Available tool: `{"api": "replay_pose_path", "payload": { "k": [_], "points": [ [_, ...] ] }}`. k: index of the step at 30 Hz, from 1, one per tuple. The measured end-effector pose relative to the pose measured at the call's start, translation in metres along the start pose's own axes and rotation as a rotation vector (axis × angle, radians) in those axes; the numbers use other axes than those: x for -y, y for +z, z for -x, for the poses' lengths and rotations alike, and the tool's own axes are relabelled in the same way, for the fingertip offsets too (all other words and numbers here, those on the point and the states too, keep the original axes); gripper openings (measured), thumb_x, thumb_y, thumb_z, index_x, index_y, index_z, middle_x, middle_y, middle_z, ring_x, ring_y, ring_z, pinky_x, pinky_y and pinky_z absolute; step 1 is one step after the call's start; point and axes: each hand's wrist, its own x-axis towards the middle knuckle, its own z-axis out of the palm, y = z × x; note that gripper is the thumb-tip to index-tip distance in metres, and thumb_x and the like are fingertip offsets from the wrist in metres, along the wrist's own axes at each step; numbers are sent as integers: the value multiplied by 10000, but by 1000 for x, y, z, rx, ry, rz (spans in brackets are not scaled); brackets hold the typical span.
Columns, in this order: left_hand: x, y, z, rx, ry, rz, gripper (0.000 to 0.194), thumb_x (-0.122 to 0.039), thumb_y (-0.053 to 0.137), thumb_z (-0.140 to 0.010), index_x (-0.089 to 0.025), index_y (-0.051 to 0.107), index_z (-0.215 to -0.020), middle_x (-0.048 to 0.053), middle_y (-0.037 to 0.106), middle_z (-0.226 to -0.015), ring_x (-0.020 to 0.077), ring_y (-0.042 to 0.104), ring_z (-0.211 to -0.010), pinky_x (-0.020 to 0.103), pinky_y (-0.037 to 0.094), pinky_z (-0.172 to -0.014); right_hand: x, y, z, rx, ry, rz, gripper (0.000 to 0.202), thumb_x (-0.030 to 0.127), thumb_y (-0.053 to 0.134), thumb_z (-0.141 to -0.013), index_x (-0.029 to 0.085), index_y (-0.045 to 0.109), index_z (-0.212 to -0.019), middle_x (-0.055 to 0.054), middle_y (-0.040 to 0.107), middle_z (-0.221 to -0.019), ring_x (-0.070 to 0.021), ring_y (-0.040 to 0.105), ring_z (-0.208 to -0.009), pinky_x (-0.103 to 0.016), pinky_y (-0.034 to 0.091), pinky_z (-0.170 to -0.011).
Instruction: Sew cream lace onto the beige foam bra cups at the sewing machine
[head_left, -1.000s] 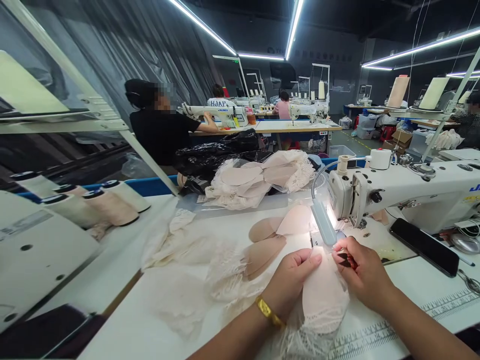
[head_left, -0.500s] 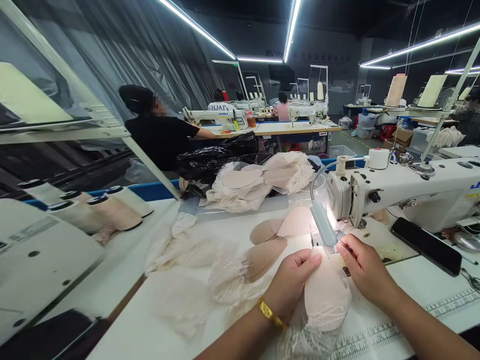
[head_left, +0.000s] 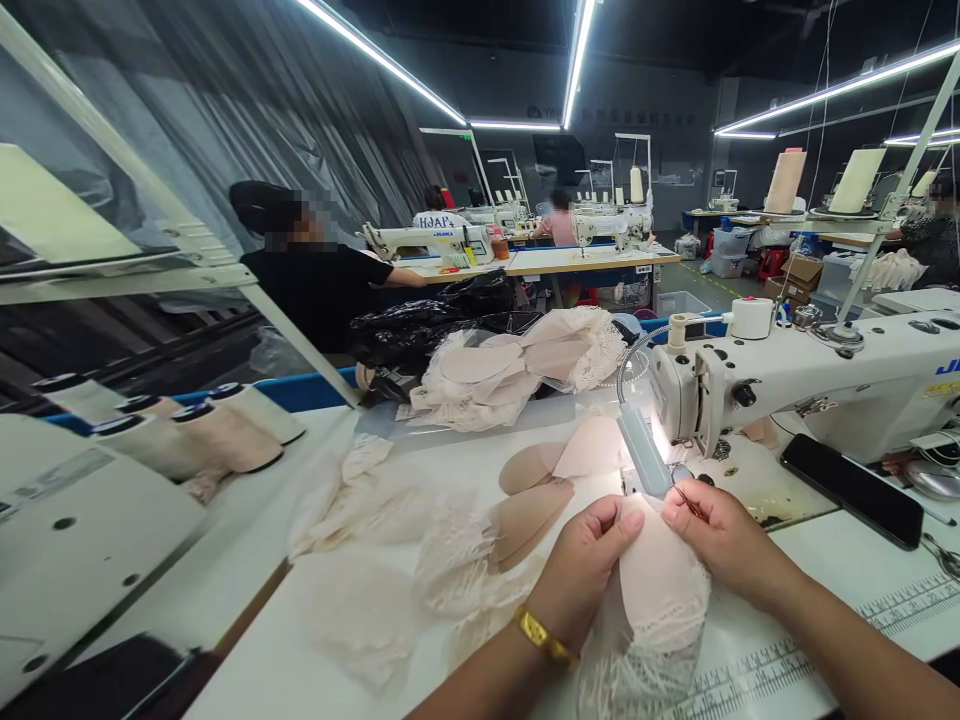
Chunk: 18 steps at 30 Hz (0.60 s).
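Note:
A pale pink cup piece with lace along its lower end hangs between my hands, just below the lamp of the sewing machine. My left hand pinches its upper left edge between thumb and fingers; a gold bracelet circles that wrist. At the upper right edge, my right hand is closed on the piece, with a thin dark tool, perhaps tweezers, also held in it. The lit grey lamp partly hides the needle area. Beige cup pieces lie left of my hands.
Sheer lace fabric spreads over the left of the white table. Behind it are a lace pile and a black plastic bag. A phone lies at right, thread cones stand at left. A person in black sits beyond.
My right hand has moved slightly left and in to the piece's top edge, closer to my left hand. The cup piece has shifted a little right.

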Motion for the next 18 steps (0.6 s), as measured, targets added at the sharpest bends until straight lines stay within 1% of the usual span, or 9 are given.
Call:
{"api": "replay_pose_path", "payload": {
  "k": [6,13,18],
  "points": [
    [0,1,0,-7,23,-7,508,-603,890,-639,-157,695,-784,22,668,-705,160,594,-619,246,485,-560,1,0,1,-8,-9,1,375,530,556,-959,221,457,-772,54,425,-708,-136,377,-659,-260,304,-573],
    [-2,2,4,-2,49,-25,492,-596,879,-663,-163,716,-830,30,673,-742,171,593,-662,254,491,-586,4,0,2,-7,-30,24,347,502,552,-978,222,472,-788,50,423,-729,-142,382,-682,-264,307,-593],
    [-2,2,5,4,31,1,513,-601,900,-627,-162,704,-805,22,655,-740,154,561,-661,243,470,-591,7,0,5,9,-71,48,326,481,556,-986,221,491,-800,49,431,-728,-145,394,-689,-268,297,-604]
  ]
}}
